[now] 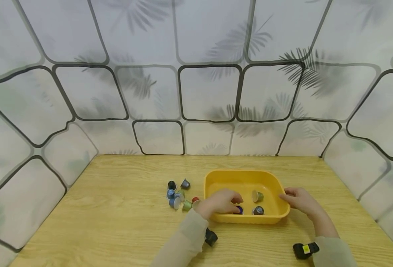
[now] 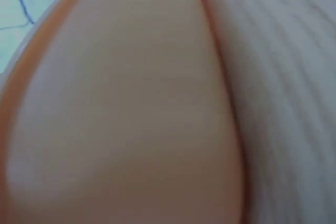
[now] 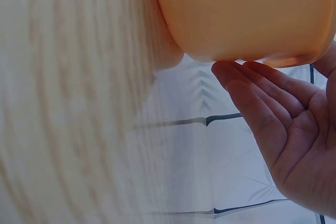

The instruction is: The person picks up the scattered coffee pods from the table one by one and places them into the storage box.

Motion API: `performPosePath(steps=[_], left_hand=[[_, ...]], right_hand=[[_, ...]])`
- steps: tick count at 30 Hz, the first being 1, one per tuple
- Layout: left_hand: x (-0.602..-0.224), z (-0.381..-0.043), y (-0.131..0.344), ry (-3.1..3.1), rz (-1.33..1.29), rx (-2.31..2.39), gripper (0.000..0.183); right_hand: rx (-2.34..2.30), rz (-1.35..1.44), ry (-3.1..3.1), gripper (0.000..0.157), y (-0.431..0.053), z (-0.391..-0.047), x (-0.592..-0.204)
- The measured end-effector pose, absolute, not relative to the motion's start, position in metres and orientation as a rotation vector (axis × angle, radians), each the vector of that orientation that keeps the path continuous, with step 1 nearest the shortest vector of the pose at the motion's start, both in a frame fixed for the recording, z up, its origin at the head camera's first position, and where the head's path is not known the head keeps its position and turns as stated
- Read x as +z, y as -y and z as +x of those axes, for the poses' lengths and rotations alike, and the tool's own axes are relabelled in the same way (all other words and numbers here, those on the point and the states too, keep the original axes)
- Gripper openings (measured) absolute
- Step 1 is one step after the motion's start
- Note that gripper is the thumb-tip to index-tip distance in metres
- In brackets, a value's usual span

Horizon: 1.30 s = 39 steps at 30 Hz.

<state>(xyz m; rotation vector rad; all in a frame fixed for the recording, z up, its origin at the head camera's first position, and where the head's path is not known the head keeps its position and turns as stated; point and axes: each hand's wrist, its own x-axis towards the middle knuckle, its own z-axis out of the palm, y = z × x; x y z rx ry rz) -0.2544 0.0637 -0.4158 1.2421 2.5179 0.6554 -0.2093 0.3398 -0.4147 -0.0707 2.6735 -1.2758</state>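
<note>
A yellow tray (image 1: 241,177) sits on the table. In the head view my left hand (image 1: 221,202) reaches over its near left side, thumb and forefinger apart. A dark blue coffee capsule (image 1: 239,210) lies right by the thumb tip, partly hidden. Two more capsules are inside the tray: a pale green one (image 1: 257,196) and a grey-brown one (image 1: 258,210). At the tray's right end my right hand (image 1: 297,200) holds the rim, fingers (image 3: 262,108) against the outer wall in the right wrist view. The left wrist view shows mainly the tray's blurred wall (image 2: 126,98).
Left of the tray lies a loose group of capsules, among them a black one (image 1: 172,185), a dark grey one (image 1: 185,184), a blue one (image 1: 174,202), a green one (image 1: 187,205) and a red one (image 1: 195,200). A patterned cloth wall (image 1: 209,92) surrounds the wooden table (image 1: 123,207).
</note>
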Motion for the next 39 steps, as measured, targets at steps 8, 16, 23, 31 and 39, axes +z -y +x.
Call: performPosePath(steps=[8, 16, 23, 31, 39], left_hand=[[-0.401, -0.251, -0.033, -2.587, 1.230, 0.823, 0.031], [-0.390, -0.242, 0.002, -2.634, 1.192, 0.936, 0.030], [-0.389, -0.236, 0.037, -2.713, 1.182, 0.955, 0.026], [-0.394, -0.231, 0.074, -2.811, 1.086, 0.946, 0.024], [-0.395, -0.235, 0.093, -2.809, 0.952, 1.040, 0.027]], right_hand=[[-1.262, -0.083, -2.671, 0.053, -0.339, -0.209, -0.414], [-1.276, -0.061, -2.667, 0.051, -0.340, -0.209, -0.415], [-1.312, -0.092, -2.644, 0.053, -0.339, -0.209, -0.415], [-1.301, -0.105, -2.653, 0.053, -0.338, -0.210, -0.415], [-1.243, -0.070, -2.690, 0.052, -0.339, -0.209, -0.415]])
